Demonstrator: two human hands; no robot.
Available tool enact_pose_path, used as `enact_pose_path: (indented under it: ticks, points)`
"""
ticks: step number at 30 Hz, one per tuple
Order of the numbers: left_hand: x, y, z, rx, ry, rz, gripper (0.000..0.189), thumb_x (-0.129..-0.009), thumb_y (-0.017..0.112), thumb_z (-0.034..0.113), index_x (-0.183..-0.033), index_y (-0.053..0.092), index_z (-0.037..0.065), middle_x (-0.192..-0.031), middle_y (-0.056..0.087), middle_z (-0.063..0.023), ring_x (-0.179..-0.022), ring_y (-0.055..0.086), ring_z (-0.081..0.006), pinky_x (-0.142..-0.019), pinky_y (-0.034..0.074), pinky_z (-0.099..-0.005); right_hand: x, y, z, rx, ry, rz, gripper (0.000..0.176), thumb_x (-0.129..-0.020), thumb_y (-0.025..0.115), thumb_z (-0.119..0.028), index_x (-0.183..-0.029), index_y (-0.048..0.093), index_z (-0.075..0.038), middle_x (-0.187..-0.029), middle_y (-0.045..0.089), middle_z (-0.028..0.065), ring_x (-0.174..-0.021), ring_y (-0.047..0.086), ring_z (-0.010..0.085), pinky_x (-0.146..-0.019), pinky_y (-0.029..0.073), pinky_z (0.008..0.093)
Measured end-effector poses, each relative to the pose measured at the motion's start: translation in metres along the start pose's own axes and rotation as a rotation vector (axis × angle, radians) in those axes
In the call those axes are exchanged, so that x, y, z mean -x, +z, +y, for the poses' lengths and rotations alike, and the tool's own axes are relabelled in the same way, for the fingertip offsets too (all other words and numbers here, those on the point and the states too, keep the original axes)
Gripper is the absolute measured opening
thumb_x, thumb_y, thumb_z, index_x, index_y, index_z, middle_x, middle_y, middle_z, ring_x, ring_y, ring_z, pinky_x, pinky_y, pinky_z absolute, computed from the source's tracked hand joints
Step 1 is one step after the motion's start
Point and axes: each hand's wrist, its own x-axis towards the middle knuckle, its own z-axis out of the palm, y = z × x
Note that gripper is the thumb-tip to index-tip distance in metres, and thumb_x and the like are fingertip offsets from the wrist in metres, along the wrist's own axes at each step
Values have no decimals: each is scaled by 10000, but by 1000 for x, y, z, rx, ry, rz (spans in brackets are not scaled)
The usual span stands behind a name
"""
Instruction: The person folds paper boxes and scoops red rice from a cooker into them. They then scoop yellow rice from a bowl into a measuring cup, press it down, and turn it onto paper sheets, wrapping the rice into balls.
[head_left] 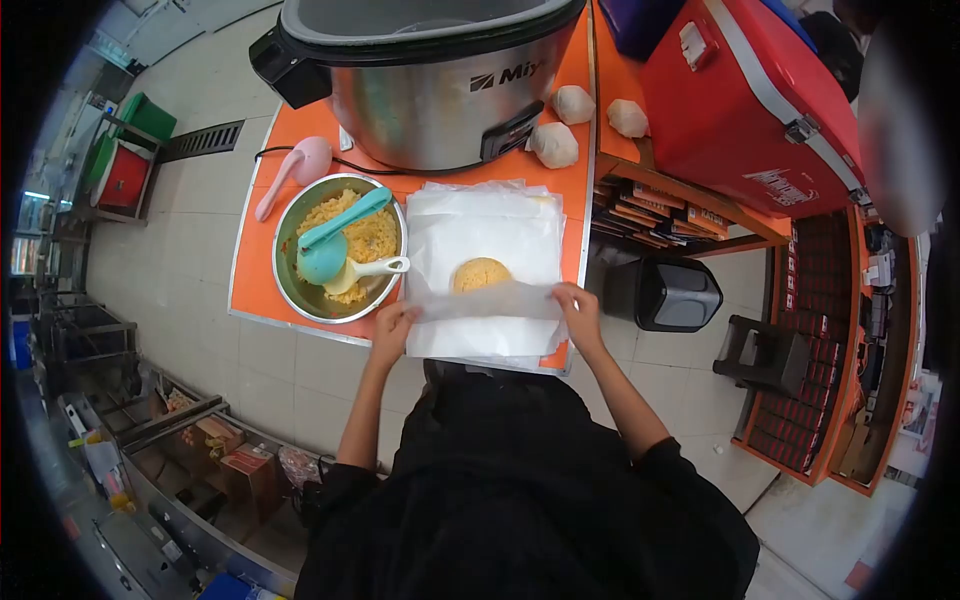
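Observation:
A rounded mound of yellow rice [482, 274] sits on a stack of white wrapping paper [485, 225] at the table's front edge. My left hand [393, 332] pinches the left end of the near edge of the top sheet, and my right hand [578, 312] pinches its right end. Held taut between them, the folded-up strip of paper [490, 301] covers the near side of the mound. Left of the stack, a steel bowl [283, 285] holds more yellow rice, a teal rice scoop [340, 222] and a cream-handled scoop [383, 267].
A large rice cooker [410, 110] stands behind the paper, and a pink scoop [296, 172] lies to its left. Paper-wrapped bundles [555, 146] sit at its right. Further right are a red cooler [755, 110], a black bin [665, 294] and a dark stool [762, 355].

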Motion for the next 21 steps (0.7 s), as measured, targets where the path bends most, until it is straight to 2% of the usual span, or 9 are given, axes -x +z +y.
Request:
enact_pose_path:
  ticks: [1, 3, 5, 7, 9, 11, 14, 16, 21]
  points:
    - [-4, 11, 2, 155, -247, 155, 193, -865, 517, 178, -865, 611, 10, -739, 630, -82, -812, 585, -203, -686, 440, -287, -8, 5, 1, -2, -4, 1, 181, -823, 583, -174, -723, 599, -23, -667, 551, 79, -661, 528, 126, -561, 384, 259]
    - [-16, 32, 13, 133, -121, 297, 274, -893, 479, 250, -857, 612, 13, -710, 622, -116, -683, 573, -223, -599, 419, -296, -22, 15, 1, 222, 177, 55, 262, -859, 549, -201, -714, 565, 16, -577, 500, 107, -567, 506, 107, -505, 360, 288]
    - [-24, 42, 33, -513, -316, 429, 294, -876, 499, 282, -929, 601, 10, -758, 622, -154, -667, 580, -287, -605, 440, -340, -26, 21, 1, 341, 165, 84, 285, -847, 560, -212, -722, 538, 44, -518, 451, 140, -486, 491, 159, -479, 350, 334]
    - [-29, 41, 28, -584, -272, 450, 324, -862, 509, 304, -966, 595, 9, -816, 620, -182, -700, 583, -336, -620, 448, -390, -26, 24, 6, 458, 149, 93, 311, -832, 573, -219, -687, 518, 50, -495, 417, 172, -456, 484, 253, -483, 368, 368]
    - [-27, 34, 24, -629, -257, 469, 334, -872, 485, 272, -969, 598, -27, -877, 616, -217, -793, 600, -348, -712, 461, -372, -32, 20, 5, 576, 254, -27, 234, -798, 600, -201, -768, 551, 26, -661, 529, 172, -621, 536, 305, -572, 409, 380]
    - [-17, 36, 24, -529, -366, 409, 334, -859, 492, 246, -1072, 553, -3, -1031, 583, -213, -946, 555, -342, -810, 419, -388, -42, 29, -3, 718, -266, 201, 287, -747, 645, -195, -947, 549, -13, -895, 548, 145, -805, 539, 249, -691, 419, 364]
    - [16, 66, 36, -704, -404, 479, 420, -823, 537, 251, -1195, 472, 68, -1211, 470, -193, -1118, 443, -289, -908, 304, -475, -100, 48, -2, 757, -432, -156, 462, -683, 692, -212, -1068, 489, -57, -1041, 499, 119, -1006, 487, 286, -777, 406, 398]
    - [29, 81, 38, -848, 248, 333, 565, -814, 534, 281, -1311, 340, 95, -1360, 314, -125, -1254, 280, -241, -966, 167, -517, -127, 66, -13, 758, -422, -289, 485, -666, 707, -228, -1062, 488, -54, -1030, 505, 119, -1010, 495, 278, -774, 410, 402]
    - [16, 96, 64, -1055, 294, -97, 693, -802, 513, 413, -1348, 280, 55, -1387, 285, -112, -1280, 250, -259, -963, 170, -496, -148, 92, -31, 1140, -185, -623, 440, -604, 743, -260, -943, 541, -66, -952, 575, 92, -937, 545, 249, -749, 407, 455]
